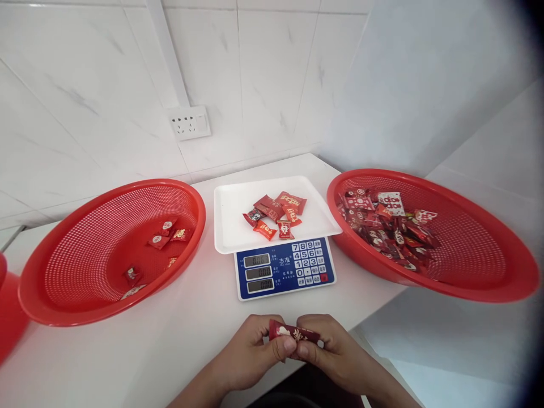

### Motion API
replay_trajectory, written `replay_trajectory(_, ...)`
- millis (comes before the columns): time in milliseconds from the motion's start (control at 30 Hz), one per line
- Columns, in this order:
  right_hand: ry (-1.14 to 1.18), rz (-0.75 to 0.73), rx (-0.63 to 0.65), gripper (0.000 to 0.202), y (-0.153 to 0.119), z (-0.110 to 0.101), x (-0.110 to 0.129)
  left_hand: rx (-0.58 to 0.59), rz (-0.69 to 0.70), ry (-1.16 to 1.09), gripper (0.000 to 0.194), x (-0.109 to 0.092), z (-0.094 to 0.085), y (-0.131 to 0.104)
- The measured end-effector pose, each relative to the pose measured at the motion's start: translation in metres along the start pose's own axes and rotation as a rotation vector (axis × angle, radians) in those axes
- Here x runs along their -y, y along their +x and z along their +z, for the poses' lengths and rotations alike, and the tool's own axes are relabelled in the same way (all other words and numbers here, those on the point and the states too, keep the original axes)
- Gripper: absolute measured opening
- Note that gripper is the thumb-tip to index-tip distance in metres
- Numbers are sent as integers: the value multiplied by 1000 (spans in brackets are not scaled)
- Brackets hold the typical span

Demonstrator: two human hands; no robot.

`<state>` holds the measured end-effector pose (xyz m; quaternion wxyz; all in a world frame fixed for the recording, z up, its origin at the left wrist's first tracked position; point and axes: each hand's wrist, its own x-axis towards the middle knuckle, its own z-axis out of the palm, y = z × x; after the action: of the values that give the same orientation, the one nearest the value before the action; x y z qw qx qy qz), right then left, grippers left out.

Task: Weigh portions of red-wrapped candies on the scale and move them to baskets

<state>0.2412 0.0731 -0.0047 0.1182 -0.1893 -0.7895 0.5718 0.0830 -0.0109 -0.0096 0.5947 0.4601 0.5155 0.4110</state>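
Between my two hands, in front of the scale, is a dark red wrapped candy with pale print. My left hand pinches its left end between thumb and fingers. The right end is gripped the same way by my right hand, and the two thumbs nearly meet on it. Just beyond stands a digital scale with a blue keypad and lit displays. Its white tray carries several red wrapped candies lying loosely in a group.
On the right, a red mesh basket leans with a heap of mixed wrapped candies. A second red basket on the left holds several scattered candies. Part of another red container shows at the left edge. A wall socket is behind.
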Motion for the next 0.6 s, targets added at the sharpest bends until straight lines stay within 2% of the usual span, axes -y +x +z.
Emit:
replay_trajectory(233, 26, 48, -53, 47, -1, 2, -4, -20, 44, 64, 48, -2, 0, 0)
replay_trajectory(333, 38, 72, -46, 46, 0, 4, -10, -36, 47, 185, 44, -2, 1, 2)
replay_trajectory(433, 70, 95, -78, 46, 1, 6, -22, -79, 62, 405, 36, -4, -1, 0)
replay_trajectory(500, 77, 99, -122, 46, -1, 6, -32, -205, 87, 562, 28, -9, -5, -5)
replay_trajectory(600, 91, 106, -170, 45, -4, 3, -45, -548, 167, 720, 27, -27, -20, -18)
